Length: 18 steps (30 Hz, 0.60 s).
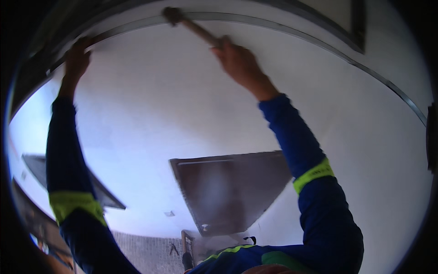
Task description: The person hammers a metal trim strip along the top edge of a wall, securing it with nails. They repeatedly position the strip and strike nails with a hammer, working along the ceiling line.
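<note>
My right hand (242, 66) grips the wooden handle of a hammer (198, 32), its dark head up at the left, level with a long thin grey metal strip (246, 19). That strip runs along the upper part of the pale wall and curves across the picture. My left hand (77, 64) is raised to the strip's left stretch, its fingers closed at the strip's edge. Shadow and blur hide the fingertips, and whether a small fastener is there cannot be made out. A gap separates the hammer head from my left hand.
Below my arms are a dark brown door (232, 192) and a small wall switch plate (169, 213). A dark panel (109, 194) shows behind my left arm. Pliers-like tool (173, 249) lies over the grey tiled floor (141, 246). A dark frame (315, 18) crosses overhead.
</note>
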### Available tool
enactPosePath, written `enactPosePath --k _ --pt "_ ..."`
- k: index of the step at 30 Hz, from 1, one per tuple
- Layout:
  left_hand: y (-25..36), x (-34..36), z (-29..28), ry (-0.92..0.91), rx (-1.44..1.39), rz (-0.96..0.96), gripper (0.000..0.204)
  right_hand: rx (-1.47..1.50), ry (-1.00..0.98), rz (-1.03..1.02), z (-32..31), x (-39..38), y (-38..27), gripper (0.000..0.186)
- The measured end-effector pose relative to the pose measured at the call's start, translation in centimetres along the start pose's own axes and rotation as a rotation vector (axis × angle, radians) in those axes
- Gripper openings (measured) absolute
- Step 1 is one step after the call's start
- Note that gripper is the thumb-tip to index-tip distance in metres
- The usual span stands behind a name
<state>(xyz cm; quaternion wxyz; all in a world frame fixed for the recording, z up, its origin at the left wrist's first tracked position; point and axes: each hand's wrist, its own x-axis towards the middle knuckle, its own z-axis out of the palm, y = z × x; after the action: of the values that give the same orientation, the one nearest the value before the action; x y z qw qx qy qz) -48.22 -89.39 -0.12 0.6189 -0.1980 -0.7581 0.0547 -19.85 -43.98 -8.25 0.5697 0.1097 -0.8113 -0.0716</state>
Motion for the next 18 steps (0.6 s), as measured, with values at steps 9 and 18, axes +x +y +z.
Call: enactPosePath --k 9,18 --pt "21.9 -44.0 -6.6 -0.766 -1.111 -0.074 0.018 0.099 -0.097 0.015 -0.2 0.1 -0.5 0.040" --pt "33.3 -76.3 -26.6 -1.494 -1.154 -0.167 0.018 -0.030 -0.004 -0.066 1.4 -0.8 2.1 0.045"
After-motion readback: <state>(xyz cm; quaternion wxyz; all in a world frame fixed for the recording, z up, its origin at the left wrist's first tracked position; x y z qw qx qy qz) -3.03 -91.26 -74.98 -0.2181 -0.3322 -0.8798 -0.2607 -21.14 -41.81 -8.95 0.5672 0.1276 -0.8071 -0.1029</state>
